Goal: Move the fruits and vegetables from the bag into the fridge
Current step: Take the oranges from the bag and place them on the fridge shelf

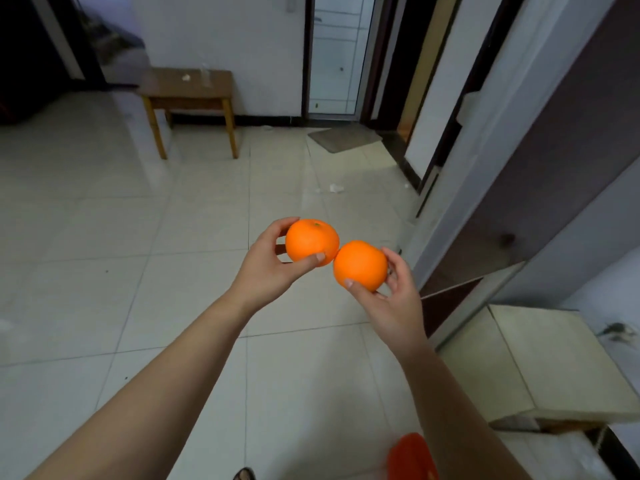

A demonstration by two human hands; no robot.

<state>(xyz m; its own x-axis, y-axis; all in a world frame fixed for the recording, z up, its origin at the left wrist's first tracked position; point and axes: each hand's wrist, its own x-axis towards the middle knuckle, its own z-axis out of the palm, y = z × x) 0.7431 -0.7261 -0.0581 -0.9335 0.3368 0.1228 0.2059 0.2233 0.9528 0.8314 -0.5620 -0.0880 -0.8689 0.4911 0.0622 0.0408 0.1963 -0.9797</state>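
Two oranges are held out in front of me above the tiled floor. My left hand (268, 263) grips one orange (311, 239) between thumb and fingers, its stem end facing up. My right hand (398, 296) grips the second orange (360, 265), slightly lower and to the right; the two fruits touch or nearly touch. A red bag (410, 457) shows at the bottom edge, partly hidden behind my right forearm. A tall dark panel with a pale frame (561, 161), maybe the fridge's door, rises on the right.
A small wooden table (187, 93) stands against the far wall. A doormat (344, 136) lies before a doorway. A pale cardboard box (540, 362) sits on the floor at the right. Scraps of paper (336, 188) lie on the tiles.
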